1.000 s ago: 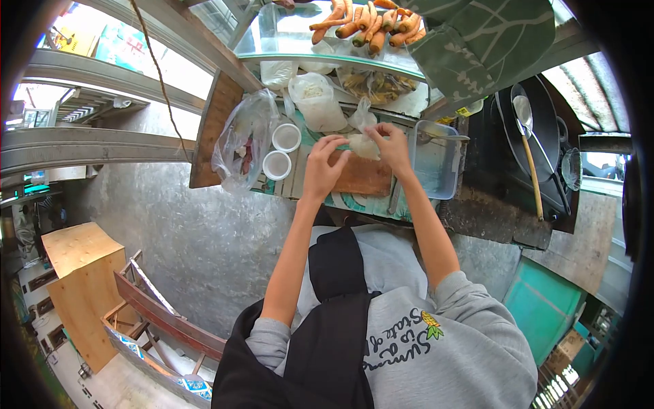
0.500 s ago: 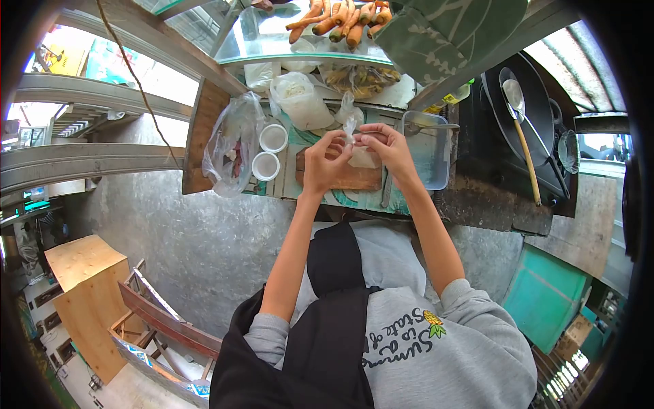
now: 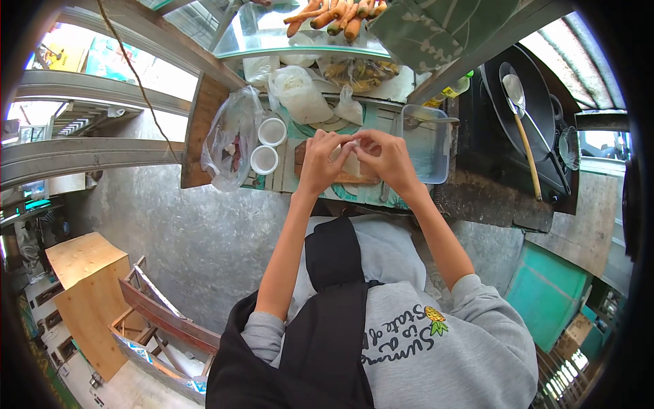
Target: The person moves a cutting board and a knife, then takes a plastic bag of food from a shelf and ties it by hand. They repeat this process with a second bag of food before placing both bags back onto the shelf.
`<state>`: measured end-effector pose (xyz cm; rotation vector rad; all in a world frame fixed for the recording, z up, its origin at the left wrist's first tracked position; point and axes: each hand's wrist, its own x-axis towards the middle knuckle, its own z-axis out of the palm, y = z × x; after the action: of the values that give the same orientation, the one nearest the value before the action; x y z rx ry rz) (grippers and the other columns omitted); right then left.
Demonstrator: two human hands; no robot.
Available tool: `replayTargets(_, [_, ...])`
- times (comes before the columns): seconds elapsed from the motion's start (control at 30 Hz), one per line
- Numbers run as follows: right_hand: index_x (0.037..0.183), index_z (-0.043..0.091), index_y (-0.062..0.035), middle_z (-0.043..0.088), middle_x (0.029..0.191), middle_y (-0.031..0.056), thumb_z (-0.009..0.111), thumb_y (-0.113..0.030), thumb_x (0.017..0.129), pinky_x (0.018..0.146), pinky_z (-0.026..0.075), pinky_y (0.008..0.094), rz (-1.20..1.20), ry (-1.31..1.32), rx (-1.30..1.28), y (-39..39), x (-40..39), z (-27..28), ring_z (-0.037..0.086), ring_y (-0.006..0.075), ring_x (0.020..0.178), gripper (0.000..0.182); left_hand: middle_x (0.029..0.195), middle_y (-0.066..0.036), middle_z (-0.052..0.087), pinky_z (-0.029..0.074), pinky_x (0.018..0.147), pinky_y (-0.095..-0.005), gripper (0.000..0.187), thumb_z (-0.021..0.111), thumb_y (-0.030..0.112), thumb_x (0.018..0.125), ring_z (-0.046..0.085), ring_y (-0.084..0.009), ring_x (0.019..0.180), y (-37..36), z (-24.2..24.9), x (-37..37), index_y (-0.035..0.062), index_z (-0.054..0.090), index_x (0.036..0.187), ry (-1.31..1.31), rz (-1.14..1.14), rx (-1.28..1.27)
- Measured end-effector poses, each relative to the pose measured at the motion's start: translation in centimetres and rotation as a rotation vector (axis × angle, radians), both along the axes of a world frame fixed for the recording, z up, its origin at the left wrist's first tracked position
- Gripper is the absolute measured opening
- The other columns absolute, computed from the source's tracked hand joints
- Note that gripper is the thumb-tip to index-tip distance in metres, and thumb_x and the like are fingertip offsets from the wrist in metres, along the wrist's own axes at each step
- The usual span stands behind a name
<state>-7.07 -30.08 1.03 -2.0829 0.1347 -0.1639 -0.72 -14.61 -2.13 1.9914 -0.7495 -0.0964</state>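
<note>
My left hand (image 3: 320, 162) and my right hand (image 3: 390, 163) meet fingertip to fingertip over a brown wooden chopping board (image 3: 358, 179). Both are closed in a pinch, and I cannot tell what is between the fingers. Something pale on the board shows in part behind the hands. Just beyond them stands a small clear bag with white contents (image 3: 349, 110). A knotted plastic bag of white stuff (image 3: 300, 95) lies to its left. Nearest my right hand is a clear plastic tub (image 3: 441, 163) with a spoon (image 3: 436, 120) across it.
Two white cups (image 3: 264, 160) and a clear plastic bag (image 3: 228, 146) sit at the left. Carrots (image 3: 337, 15) lie on the glass shelf (image 3: 306, 53) above. At the right, a black wok (image 3: 501, 88) holds a wooden-handled ladle (image 3: 528, 157). The table's front edge is close to my body.
Both hands have come slightly nearer to my body, with fingertips closer together. The small bag, which overlapped the fingers before, now stands apart beyond them.
</note>
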Motion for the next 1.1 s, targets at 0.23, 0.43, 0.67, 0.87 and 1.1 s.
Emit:
replayTargets(0.23, [0.090, 0.062, 0.0015, 0.064, 0.076, 0.0047, 0.067, -0.006, 0.075, 0.069, 0.051, 0.0232, -0.149, 0.094, 0.355, -0.2, -0.5, -1.4, 0.061, 0.0084, 0.073, 0.017, 0.078, -0.001, 0.059, 0.032, 0.077, -0.0305, 0.018, 0.072, 0.022, 0.075, 0.050, -0.0170, 0.080, 0.1, 1.6, -1.3, 0.0116, 0.066, 0.089, 0.052, 0.041, 0.029])
replayTargets(0.43, [0.090, 0.062, 0.0011, 0.065, 0.081, 0.0020, 0.067, -0.007, 0.077, 0.071, 0.050, 0.0209, -0.193, 0.093, 0.552, -0.1, -1.5, -1.6, 0.061, 0.0069, 0.075, 0.015, 0.079, 0.002, 0.059, 0.031, 0.079, -0.0308, 0.020, 0.072, 0.023, 0.075, 0.051, -0.0155, 0.080, 0.1, 2.0, -1.5, 0.0121, 0.066, 0.090, -0.131, 0.056, 0.036])
replayTargets(0.67, [0.106, 0.064, 0.0004, 0.065, 0.087, 0.0025, 0.061, -0.002, 0.081, 0.073, 0.048, 0.0213, -0.124, 0.069, 0.626, 0.4, -1.9, 1.6, 0.059, 0.0069, 0.080, 0.025, 0.073, 0.001, 0.057, 0.033, 0.072, -0.0289, 0.019, 0.069, 0.022, 0.078, 0.050, -0.0132, 0.074, 0.4, 2.2, -1.8, 0.0100, 0.067, 0.093, -0.105, 0.086, -0.030])
replayTargets(0.87, [0.108, 0.064, -0.0035, 0.065, 0.090, 0.0048, 0.063, -0.004, 0.080, 0.076, 0.048, 0.0248, -0.058, -0.079, 0.354, 0.7, -2.4, 2.5, 0.059, 0.0098, 0.080, 0.028, 0.080, 0.002, 0.059, 0.040, 0.064, -0.0190, 0.020, 0.059, 0.021, 0.089, 0.053, -0.0050, 0.076, 0.8, 1.6, -1.9, 0.0019, 0.065, 0.095, 0.477, 0.031, -0.262])
replayTargets(1.1, [0.098, 0.064, -0.0063, 0.062, 0.097, 0.0089, 0.068, -0.010, 0.076, 0.077, 0.047, 0.0306, -0.138, -0.313, -0.047, 1.3, -2.4, 4.8, 0.060, 0.0218, 0.083, 0.023, 0.095, 0.000, 0.061, 0.043, 0.076, -0.0191, 0.020, 0.050, 0.017, 0.096, 0.055, -0.0044, 0.087, -0.9, 2.9, -3.0, 0.0023, 0.058, 0.107, 0.968, -0.074, -0.872])
